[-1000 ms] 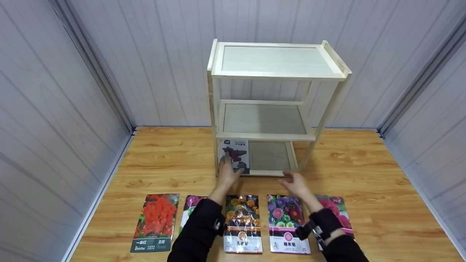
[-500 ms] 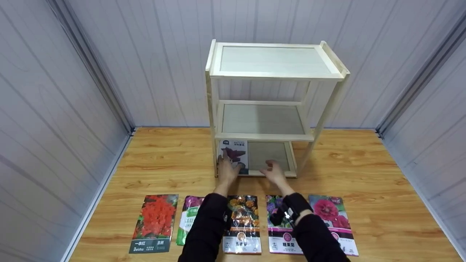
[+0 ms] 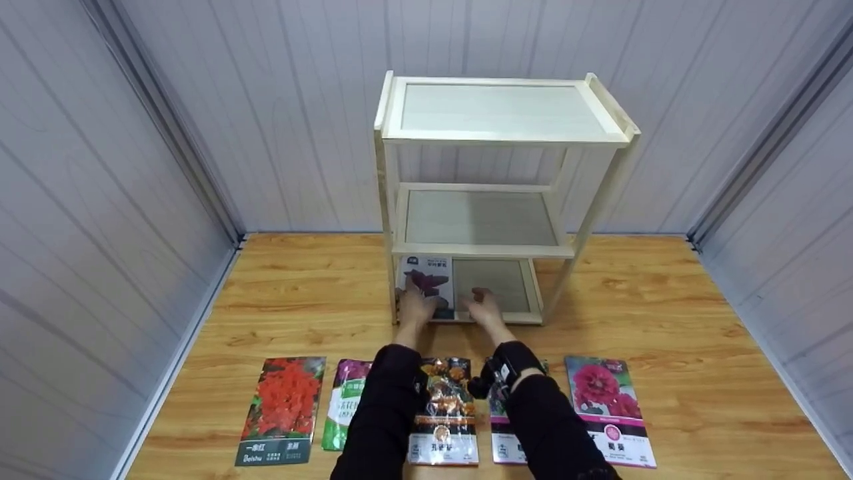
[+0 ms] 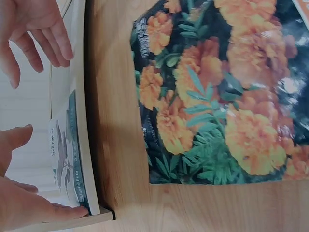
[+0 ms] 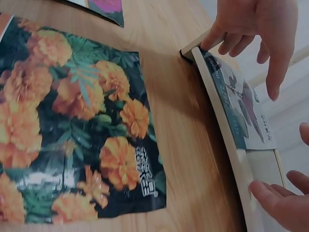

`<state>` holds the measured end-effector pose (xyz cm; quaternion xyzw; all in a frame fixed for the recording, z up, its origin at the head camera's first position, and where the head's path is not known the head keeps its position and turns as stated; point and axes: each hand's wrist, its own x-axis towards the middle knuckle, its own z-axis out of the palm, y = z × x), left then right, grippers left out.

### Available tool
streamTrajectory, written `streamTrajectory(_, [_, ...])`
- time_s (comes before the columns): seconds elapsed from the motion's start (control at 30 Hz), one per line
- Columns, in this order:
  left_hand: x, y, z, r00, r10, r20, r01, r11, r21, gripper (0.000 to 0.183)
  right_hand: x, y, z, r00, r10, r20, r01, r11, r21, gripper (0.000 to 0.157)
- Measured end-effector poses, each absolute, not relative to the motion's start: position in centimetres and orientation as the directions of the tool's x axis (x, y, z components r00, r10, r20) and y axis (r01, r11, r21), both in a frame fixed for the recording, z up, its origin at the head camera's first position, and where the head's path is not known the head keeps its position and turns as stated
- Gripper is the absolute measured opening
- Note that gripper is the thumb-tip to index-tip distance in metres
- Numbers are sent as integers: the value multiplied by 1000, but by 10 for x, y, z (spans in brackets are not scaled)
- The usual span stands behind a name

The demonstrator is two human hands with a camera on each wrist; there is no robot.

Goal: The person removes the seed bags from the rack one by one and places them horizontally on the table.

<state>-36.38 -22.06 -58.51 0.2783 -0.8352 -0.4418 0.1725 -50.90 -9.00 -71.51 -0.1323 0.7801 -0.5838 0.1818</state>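
A flat seed packet with a dark red plant picture lies at the left end of the wooden rack's bottom shelf. My left hand is over its lower left part, fingers extended. In the left wrist view a fingertip of that hand touches the packet's corner by the shelf rim, the thumb held apart. My right hand is over the shelf's front edge just right of the packet. Its fingers are loosely bent with nothing between them, and its fingertips are near the rim in the right wrist view.
On the wood floor in front lie a red-flower packet, a green-and-white packet, an orange marigold packet, a partly covered packet and a pink-flower packet. The rack's middle shelf overhangs my hands.
My right hand has moved left, from the shelf's right front corner to beside the packet. The left hand has stayed at the packet's lower left, with little movement.
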Motion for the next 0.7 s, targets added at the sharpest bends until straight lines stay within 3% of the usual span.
streamTrajectory(0.07, [-383, -232, -620, -771, -624, 124, -275, 503, 819, 83, -500, -93, -701, -901, -409, -147, 41, 258, -965, 64])
streamTrajectory(0.2, [-408, -247, -659, -777, -626, 68, -311, 475, 823, 87, -468, -96, -651, -882, -385, -273, 205, 209, -956, 65])
streamTrajectory(0.33, [-385, -236, -620, -783, -621, 32, -337, 467, 818, 81, -410, -88, -564, -854, -392, -341, 284, 196, -939, 61])
streamTrajectory(0.4, [-395, -241, -633, -776, -630, 31, -349, 469, 811, 80, -380, -83, -518, -850, -398, -346, 285, 206, -936, 56])
streamTrajectory(0.43, [-393, -239, -628, -769, -638, 42, -348, 473, 809, 79, -377, -83, -514, -849, -398, -349, 287, 208, -935, 56])
streamTrajectory(0.57, [-446, -269, -720, -736, -671, 86, -369, 505, 780, 96, -384, -85, -528, -850, -402, -340, 287, 188, -939, 55])
streamTrajectory(0.7, [-455, -277, -734, -738, -672, 68, -383, 499, 778, 87, -450, -96, -632, -843, -425, -331, 313, 112, -943, 72])
